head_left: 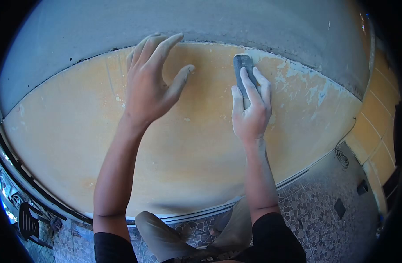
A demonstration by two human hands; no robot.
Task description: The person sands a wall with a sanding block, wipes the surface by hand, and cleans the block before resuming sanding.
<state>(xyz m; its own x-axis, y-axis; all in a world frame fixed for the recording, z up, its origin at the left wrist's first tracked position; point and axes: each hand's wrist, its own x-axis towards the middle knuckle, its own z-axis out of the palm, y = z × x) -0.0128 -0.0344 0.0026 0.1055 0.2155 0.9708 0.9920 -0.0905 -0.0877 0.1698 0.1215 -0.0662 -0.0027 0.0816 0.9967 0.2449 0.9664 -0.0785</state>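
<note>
My right hand [255, 111], white with dust, grips a dark grey sanding block [242, 65] by its lower part, fingers laid along it. The block overlaps the yellow wall panel [192, 140] just under the panel's upper edge, beside patches of flaked paint [297, 74]. To the left, my left hand [150, 83] is open with fingers spread and thumb apart, its dusty fingertips near the same upper edge. Nothing shows in that hand.
Grey surface [188, 17] lies above the yellow panel. Below is a patterned tile floor [306, 210] with a coiled cable [342, 158] by the wall at right. A dark chair [29, 221] stands at lower left, and yellow tiles [376, 114] line the right side.
</note>
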